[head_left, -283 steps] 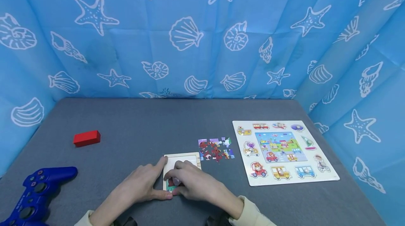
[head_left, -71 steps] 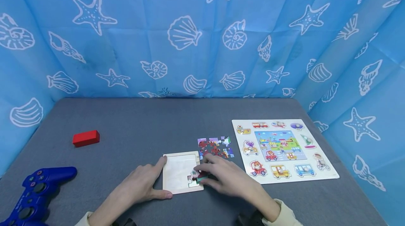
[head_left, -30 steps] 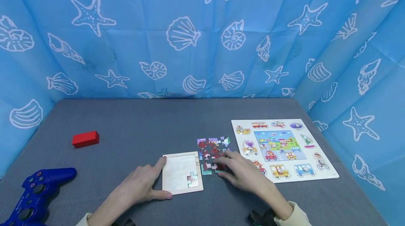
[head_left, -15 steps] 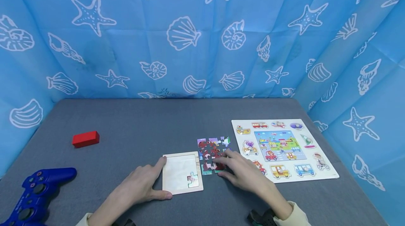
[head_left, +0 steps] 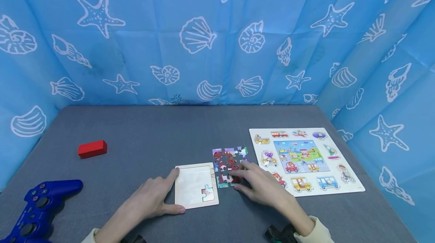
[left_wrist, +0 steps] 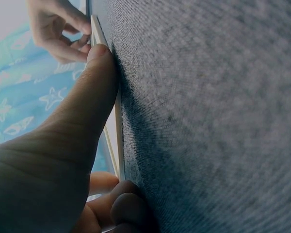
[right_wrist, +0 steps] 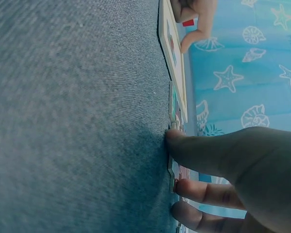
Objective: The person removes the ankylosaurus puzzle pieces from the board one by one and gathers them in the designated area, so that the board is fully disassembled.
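My left hand grips the left side of a square wooden puzzle tray, index finger at the far corner and thumb at the near edge. One jigsaw piece lies in the tray's lower right part. Right of the tray, several jigsaw pieces with a red-brown picture are laid in rows on the table. My right hand pinches a piece at the near end of these rows, its thumb low at the piece's edge. The fingers hide most of that piece.
A white peg puzzle board with vehicle pictures lies to the right, close to the right hand. A red block and a blue game controller are on the left. A blue shell-print curtain hangs behind the grey table.
The right hand has moved from inside the tray to the rows on its right, where a nearer row of pieces now lies. The left hand stays at the tray. The last second shows almost no motion.
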Tool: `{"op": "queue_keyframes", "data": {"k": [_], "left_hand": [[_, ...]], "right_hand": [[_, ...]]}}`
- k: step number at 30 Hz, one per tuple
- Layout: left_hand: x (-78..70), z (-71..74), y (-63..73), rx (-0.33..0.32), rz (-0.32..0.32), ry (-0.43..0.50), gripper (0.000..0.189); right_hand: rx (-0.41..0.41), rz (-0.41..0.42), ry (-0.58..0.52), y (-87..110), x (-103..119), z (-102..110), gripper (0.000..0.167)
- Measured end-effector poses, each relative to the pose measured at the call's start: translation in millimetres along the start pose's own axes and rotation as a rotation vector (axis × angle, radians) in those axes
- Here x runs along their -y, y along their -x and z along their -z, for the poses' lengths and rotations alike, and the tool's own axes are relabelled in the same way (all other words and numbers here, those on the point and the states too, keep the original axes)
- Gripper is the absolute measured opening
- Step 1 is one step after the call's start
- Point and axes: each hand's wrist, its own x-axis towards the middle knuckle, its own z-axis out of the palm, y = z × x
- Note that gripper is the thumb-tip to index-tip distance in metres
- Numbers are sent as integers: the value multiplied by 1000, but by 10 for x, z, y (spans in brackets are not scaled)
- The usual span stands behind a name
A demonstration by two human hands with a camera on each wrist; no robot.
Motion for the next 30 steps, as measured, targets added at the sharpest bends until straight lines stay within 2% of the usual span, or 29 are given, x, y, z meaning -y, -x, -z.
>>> {"op": "queue_keyframes", "data": {"k": [30], "left_hand": [[-17,4,0,2,10,-9,112]], "right_hand": [[20,-28,-43,18,-12,33,37]]}}
